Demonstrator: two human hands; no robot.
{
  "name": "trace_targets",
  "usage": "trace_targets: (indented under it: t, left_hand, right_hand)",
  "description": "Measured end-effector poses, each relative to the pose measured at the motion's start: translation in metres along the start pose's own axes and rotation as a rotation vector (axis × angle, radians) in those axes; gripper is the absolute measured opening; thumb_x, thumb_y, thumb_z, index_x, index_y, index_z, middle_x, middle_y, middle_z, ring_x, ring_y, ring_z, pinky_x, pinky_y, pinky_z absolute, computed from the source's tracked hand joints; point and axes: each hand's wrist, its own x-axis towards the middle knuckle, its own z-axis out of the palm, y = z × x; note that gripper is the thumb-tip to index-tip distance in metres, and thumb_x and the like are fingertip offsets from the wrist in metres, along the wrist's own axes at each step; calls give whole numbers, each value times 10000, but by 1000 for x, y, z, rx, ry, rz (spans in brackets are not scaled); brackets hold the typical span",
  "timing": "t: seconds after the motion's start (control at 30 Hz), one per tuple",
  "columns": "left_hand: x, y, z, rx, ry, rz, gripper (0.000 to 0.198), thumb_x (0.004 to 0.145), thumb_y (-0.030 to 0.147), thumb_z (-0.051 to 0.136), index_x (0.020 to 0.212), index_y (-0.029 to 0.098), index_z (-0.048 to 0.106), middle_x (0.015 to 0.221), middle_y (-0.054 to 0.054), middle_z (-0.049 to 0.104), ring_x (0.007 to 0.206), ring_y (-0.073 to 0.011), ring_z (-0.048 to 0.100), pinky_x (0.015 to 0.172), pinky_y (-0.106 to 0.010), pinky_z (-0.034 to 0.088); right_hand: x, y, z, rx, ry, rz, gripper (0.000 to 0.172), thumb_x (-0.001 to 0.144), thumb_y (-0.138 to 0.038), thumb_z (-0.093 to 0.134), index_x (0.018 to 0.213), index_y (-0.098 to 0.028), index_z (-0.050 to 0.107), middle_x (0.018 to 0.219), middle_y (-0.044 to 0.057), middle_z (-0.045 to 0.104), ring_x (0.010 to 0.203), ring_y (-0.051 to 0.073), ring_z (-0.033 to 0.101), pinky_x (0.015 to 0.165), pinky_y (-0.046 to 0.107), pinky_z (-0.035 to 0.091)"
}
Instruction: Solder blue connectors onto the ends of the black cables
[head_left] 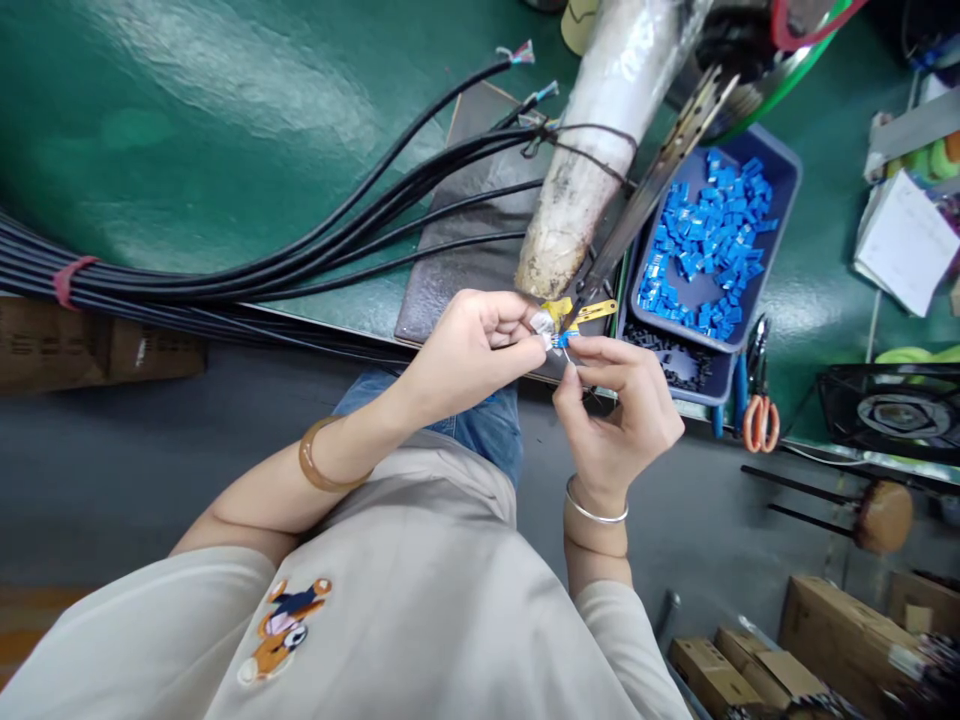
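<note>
My left hand [480,345] is closed in a pinch on a bundle of fine wires [554,342] with a whitish wrapping at its end. The wires meet a small blue connector [566,341] beside a yellow metal piece [596,310]. My right hand [619,395] pinches a thin pale wire [568,356] just below the connector, its index fingertip close to the blue part. A long metal rod with holes, which looks like a soldering iron [637,205], slants down with its tip near the connector. My fingers partly hide the joint.
A wrapped white tube [592,130] hangs over the dark board [420,290]. Black cables [300,270] run in from the left. A bin [787,190] of blue connectors stands right, over a tray of black parts [675,360]. Orange-handled scissors [761,420] and a fan [892,410] are farther right.
</note>
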Motion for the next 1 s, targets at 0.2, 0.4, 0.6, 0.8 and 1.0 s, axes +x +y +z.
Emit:
trace_targets:
  t: [0.2, 0.4, 0.6, 0.8, 1.0]
  left_hand:
    - [1, -1, 1, 41, 7, 68, 102, 717, 63, 567, 645, 133, 585, 555, 47, 453, 503, -27, 385, 466, -151, 323]
    - [1, 2, 1, 47, 15, 74, 107, 711, 67, 568, 632, 139, 562, 575, 35, 480, 526, -39, 421, 488, -162, 357]
    - [2, 1, -1, 87, -19, 5, 119, 719, 81, 553, 616, 138, 536, 577, 37, 412, 519, -36, 368, 472, -168, 316]
    - [0, 3, 0, 155, -22, 73, 121, 732, 94, 542, 622, 137, 515, 560, 54, 342, 507, -30, 296, 454, -169, 256]
    - [-3, 5, 1, 209, 18, 142, 77, 754, 127, 564, 677, 129, 564, 564, 51, 392, 530, -43, 353, 494, -178, 318]
  right_hand:
    - [2, 0, 1, -14, 8, 6, 189, 767, -47, 685, 806, -213, 604, 935, 4, 727, 858, 132, 696, 764, 274, 596]
    - [4, -3, -1, -22, 17, 11, 192, 756, -41, 695, 812, -208, 618, 957, 13, 726, 852, 125, 696, 765, 264, 611]
    - [1, -2, 1, -31, 6, -11, 192, 770, -53, 673, 824, -212, 580, 999, 31, 741, 864, 139, 720, 761, 270, 621]
    - [1, -2, 1, -65, -9, 16, 156, 803, -90, 671, 864, -219, 610, 1027, 26, 755, 943, 161, 734, 804, 283, 603]
    - [5, -5, -1, -70, 5, 20, 168, 781, -79, 697, 857, -216, 635, 1021, 24, 755, 912, 144, 732, 816, 267, 600]
